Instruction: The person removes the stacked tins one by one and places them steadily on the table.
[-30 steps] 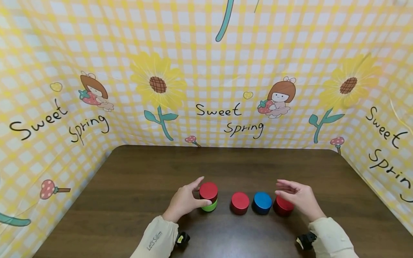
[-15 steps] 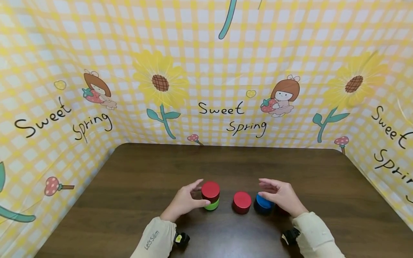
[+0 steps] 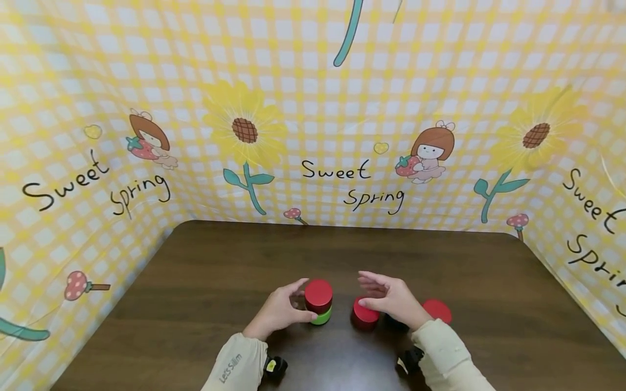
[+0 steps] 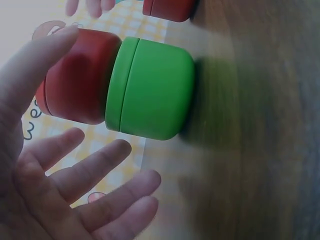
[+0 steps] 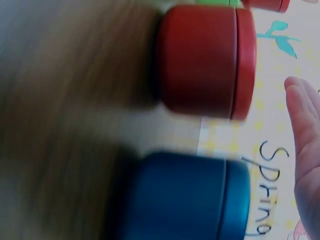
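Note:
A red lidded tin (image 3: 319,293) is stacked on a green lidded tin (image 4: 155,90), left of the table's middle. My left hand (image 3: 279,312) stays beside this stack, thumb on the near side and fingers spread apart. In the left wrist view the thumb overlaps the red tin; whether it touches is unclear. Over to the right, my right hand (image 3: 395,300) hovers with loosely extended fingers above another red tin (image 3: 365,320), holding nothing. Beneath that hand a blue tin (image 5: 185,200) is mostly hidden in the head view. One more red tin (image 3: 437,310) shows beyond the right wrist.
The tins stand on a dark wooden table (image 3: 235,255). A yellow checked cloth (image 3: 332,108) with printed flowers and words rises at its back and sides. Black wrist cameras (image 3: 276,368) sit under both cream sleeves (image 3: 235,361).
My right hand has swept left, from the rightmost red tin past the blue one to the middle red one. The left hand and the stack have held their place; the view shifted slightly.

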A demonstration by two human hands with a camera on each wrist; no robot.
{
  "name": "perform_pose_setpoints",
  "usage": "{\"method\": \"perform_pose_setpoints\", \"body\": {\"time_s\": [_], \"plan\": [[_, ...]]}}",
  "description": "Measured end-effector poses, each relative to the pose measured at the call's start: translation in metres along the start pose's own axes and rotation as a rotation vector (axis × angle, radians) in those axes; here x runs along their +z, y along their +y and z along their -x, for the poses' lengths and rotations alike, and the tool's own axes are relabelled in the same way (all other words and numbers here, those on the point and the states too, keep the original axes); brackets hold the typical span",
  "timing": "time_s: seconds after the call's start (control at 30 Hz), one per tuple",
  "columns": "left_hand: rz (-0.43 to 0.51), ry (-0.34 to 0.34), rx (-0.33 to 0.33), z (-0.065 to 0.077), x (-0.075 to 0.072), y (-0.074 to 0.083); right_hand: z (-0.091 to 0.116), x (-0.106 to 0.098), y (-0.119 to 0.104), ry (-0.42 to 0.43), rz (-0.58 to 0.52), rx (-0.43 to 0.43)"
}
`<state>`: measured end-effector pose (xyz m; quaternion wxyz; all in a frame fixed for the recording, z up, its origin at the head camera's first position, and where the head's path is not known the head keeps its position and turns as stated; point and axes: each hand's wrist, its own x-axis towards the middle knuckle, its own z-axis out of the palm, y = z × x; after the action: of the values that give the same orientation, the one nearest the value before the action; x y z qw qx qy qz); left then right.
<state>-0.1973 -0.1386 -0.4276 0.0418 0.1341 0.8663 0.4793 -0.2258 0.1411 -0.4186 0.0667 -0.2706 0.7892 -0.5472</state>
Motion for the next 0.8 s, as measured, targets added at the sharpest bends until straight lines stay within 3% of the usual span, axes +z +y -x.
{"method": "perform_pose_setpoints", "body": {"time_s": [0.27,0.47,0.8], "plan": [[-0.040,-0.012,-0.006,0.002,0.001,-0.004,-0.006,0.025,-0.003,-0.016,0.005,-0.003],[-0.053,-0.002,-0.038,0.003,0.000,-0.002,-0.017,0.043,-0.007,-0.020,0.092,-0.068],[0.046,-0.052,-0.051,-0.001,0.003,-0.003,-0.025,0.062,-0.013,0.026,0.134,-0.043]]}}
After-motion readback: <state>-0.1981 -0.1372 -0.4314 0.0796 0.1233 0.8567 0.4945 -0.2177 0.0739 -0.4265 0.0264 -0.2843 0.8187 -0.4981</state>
